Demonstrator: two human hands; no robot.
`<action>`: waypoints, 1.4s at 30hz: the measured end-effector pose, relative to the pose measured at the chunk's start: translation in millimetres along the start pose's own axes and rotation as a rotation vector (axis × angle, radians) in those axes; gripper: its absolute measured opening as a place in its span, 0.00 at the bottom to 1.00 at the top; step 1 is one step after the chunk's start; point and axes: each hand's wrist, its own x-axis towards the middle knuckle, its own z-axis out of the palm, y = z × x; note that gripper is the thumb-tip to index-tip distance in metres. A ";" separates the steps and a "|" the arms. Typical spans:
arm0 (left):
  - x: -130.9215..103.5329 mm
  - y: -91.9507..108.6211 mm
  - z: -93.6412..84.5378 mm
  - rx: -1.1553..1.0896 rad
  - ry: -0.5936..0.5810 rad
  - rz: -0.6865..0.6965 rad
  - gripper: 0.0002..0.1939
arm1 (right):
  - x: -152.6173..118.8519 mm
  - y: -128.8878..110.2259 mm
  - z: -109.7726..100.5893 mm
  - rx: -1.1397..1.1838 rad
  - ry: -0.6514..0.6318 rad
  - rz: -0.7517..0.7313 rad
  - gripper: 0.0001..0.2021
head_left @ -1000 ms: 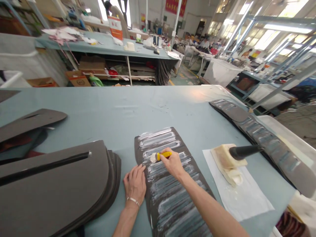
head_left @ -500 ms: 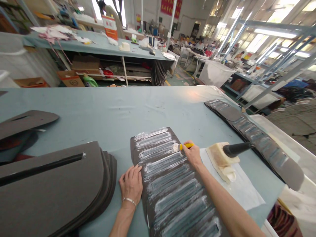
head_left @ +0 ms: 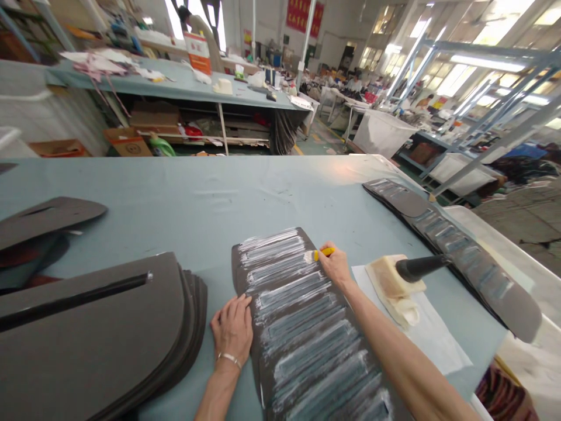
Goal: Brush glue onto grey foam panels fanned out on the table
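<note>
A long dark grey panel (head_left: 302,282) with rounded corners lies in front of me, crossed by several slots with white, streaky glue-like coating around them. My right hand (head_left: 335,266) is closed round the yellow handle of a brush (head_left: 322,254). Its pale bristles touch the panel near the right end of an upper slot. My left hand (head_left: 232,327) lies flat, fingers stretched out, its fingertips against the panel's left edge. To the right, a cream-coloured container (head_left: 385,275) with a black tube-like piece (head_left: 421,267) stands on a white sheet (head_left: 442,345).
At the left is a stack of grey slotted panels (head_left: 96,333), with another grey piece (head_left: 56,213) behind it. Coated panels (head_left: 456,245) lie along the right edge of the blue-green table (head_left: 197,193). Across the aisle, a person (head_left: 205,35) stands by another table (head_left: 166,88).
My right hand has shifted slightly up and left with the brush, whose bristles remain at the same slot. The left hand has stayed in place.
</note>
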 end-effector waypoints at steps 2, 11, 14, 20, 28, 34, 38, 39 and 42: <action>-0.1 -0.2 -0.4 -0.005 -0.008 -0.006 0.14 | 1.0 0.8 -0.1 -0.021 0.030 0.001 0.10; 0.6 0.8 -3.1 0.002 -0.046 -0.028 0.14 | -17.4 -39.8 15.4 0.068 0.035 -0.022 0.09; 1.6 1.1 -4.2 0.014 -0.062 -0.030 0.14 | -45.7 -76.1 37.5 0.283 -0.169 -0.105 0.09; 0.3 1.3 -7.4 0.004 -0.069 -0.024 0.14 | -59.9 -84.1 57.0 0.266 -0.218 -0.094 0.06; 41.1 1.2 -1.8 -0.018 0.071 -0.111 0.13 | -39.3 -98.5 66.7 0.349 -0.097 -0.083 0.06; 58.0 -17.2 17.5 0.028 0.075 -0.071 0.14 | -30.1 -93.0 99.1 0.432 -0.233 -0.073 0.07; 50.1 -21.9 21.7 0.037 0.111 -0.054 0.15 | 10.3 -31.4 58.8 0.261 -0.039 0.073 0.09; 49.9 -21.1 21.3 0.035 0.108 -0.058 0.15 | 21.0 -18.7 46.6 0.190 0.032 0.084 0.09; 56.9 -16.5 18.9 0.022 0.086 -0.107 0.13 | 41.8 -8.0 27.6 0.089 0.140 0.063 0.11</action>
